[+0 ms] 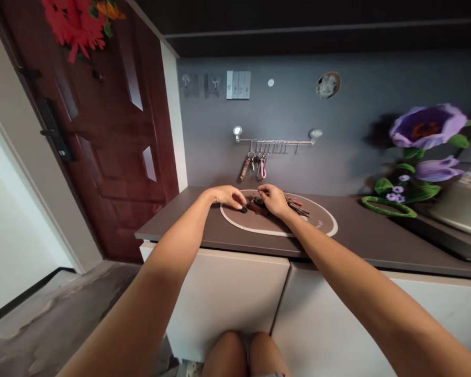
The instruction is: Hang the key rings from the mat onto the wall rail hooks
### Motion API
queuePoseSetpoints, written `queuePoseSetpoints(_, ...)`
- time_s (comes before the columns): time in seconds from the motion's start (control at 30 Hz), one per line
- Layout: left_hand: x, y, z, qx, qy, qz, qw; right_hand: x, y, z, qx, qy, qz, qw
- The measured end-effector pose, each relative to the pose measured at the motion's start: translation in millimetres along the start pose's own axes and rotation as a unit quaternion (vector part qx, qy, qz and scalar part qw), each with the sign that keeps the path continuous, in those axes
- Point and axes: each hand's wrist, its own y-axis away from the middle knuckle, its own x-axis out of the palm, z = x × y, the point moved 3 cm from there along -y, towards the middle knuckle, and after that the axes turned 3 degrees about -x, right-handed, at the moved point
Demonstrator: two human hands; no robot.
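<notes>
Both my arms reach forward to an oval grey mat with a white rim on a dark countertop. My left hand is closed in a pinch on a small dark key fob at the mat's left edge. My right hand curls over a bunch of keys with a brown leather tag, fingers closed on it. More keys lie on the mat just right of that hand.
A chrome hook rail on the grey wall carries several hanging keys. A dark red door stands at left. Purple artificial flowers and a metal object sit at right. White cabinet doors are below.
</notes>
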Motion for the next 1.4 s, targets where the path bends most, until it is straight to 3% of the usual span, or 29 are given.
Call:
queuePoseSetpoints(0.27, 2.4, -3.7, 1.3, 0.016, -0.102, 0.03, 0.994, 4.3, 0.8, 5.7, -0.048, 0.085, 0.032, 0.995)
queuePoseSetpoints(0.5, 2.7, -3.8, 0.8, 0.024, -0.09, 0.025, 0.995, 5.7, 1.4, 7.5, -0.056, 0.082, 0.034, 0.994)
queuePoseSetpoints(0.83, 1.8, -1.0, -4.8, 0.028, 0.069, -0.023, 0.997, 7.1, -3.5, 2.3, -0.063, 0.034, 0.004, 0.997)
queuePoseSetpoints(1.17, -3.6, -3.8, -4.9, 0.026, 0.253, -0.13, 0.958, 3.3, -1.6, 14.4, -0.084, 0.006, -0.021, 0.996)
queuePoseSetpoints(1.4, -0.6, -7.0, -6.1, 0.025, 0.298, -0.122, 0.946, 5.5, 2.6, 24.6, -0.099, -0.01, 0.012, 0.995)
